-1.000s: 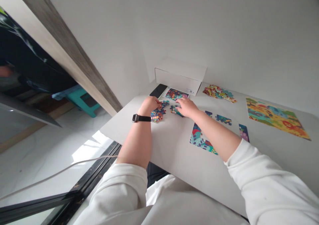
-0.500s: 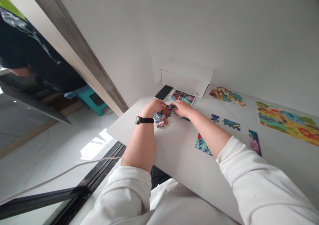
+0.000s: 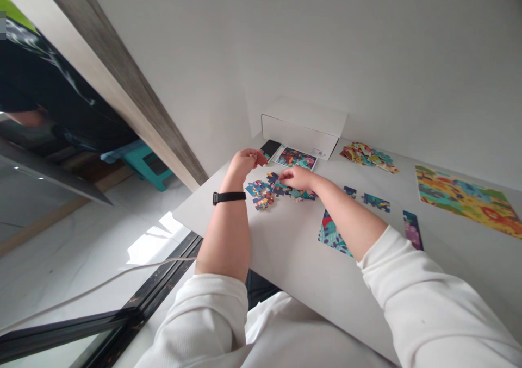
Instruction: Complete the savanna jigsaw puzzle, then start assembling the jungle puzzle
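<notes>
My left hand (image 3: 244,162), with a black watch band (image 3: 231,197) on the wrist, is raised over the table's far left part. A reddish-brown jigsaw puzzle piece (image 3: 262,158) is pinched in its fingers. Lower and to the right, my right hand (image 3: 299,178) has its fingertips closed on a dark blue puzzle piece (image 3: 279,188) among the loose pieces. Several puzzle pieces (image 3: 263,200) lie just left of it, and more pieces (image 3: 297,194) are partly hidden under the hand. Behind the hands lies a picture card (image 3: 296,158) with a colourful printed scene.
A black phone (image 3: 271,148) and a white box (image 3: 299,134) stand at the back. To the right are a heap of pieces (image 3: 367,155), joined pieces (image 3: 376,201), a corner section (image 3: 332,235), a purple strip (image 3: 413,230) and a yellow animal puzzle (image 3: 468,199). A person (image 3: 53,91) is beyond the doorway.
My left hand has lifted up and away from the pile with a reddish-brown piece. The right hand has shifted slightly, and more loose pieces now show between the hands.
</notes>
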`<state>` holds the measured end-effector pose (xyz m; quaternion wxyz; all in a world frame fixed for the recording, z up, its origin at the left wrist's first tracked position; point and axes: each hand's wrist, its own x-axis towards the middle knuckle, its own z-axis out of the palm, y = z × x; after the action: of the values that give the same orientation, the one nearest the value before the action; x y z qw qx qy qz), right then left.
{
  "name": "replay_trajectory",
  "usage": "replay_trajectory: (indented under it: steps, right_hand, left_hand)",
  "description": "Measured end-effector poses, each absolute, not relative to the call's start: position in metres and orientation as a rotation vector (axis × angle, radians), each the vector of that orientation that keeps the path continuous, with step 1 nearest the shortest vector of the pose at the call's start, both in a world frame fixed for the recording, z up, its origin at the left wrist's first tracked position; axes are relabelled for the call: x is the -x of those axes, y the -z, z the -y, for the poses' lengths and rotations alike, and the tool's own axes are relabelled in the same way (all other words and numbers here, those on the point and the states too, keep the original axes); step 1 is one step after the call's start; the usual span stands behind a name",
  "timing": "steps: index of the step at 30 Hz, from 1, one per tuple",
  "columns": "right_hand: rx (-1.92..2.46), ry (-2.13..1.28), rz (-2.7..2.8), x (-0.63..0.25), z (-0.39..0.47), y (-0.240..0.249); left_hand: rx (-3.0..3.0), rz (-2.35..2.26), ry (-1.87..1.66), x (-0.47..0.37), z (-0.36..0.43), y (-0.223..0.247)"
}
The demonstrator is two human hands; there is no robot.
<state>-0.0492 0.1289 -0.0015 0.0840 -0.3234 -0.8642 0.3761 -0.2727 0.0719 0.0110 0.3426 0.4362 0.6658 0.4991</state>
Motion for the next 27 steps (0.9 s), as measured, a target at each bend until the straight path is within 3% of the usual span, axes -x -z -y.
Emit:
replay_trajectory:
  steps: [7,11,20,27]
  right_hand:
    - [1.264,-0.552,2.592,0.064,-0.122,0.002]
    - [1.331,-0.456,2.617,0.077,-0.116,0.011]
    - [1.316,-0.718,2.380,0.074,-0.112,0.009]
    - [1.228,-1.153,1.907,-0.006,-0.115,0.000]
  left_hand:
    - [-1.113,-1.565,-1.432,0.265,-0.067,-0.022]
    - [-1.108,-1.509,-1.469,0.261,-0.070,-0.021]
    - [-1.023,-1.306,-1.562,0.257,-0.069,-0.022]
    - [-1.060,-1.330,-1.413,0.248,-0.067,-0.024]
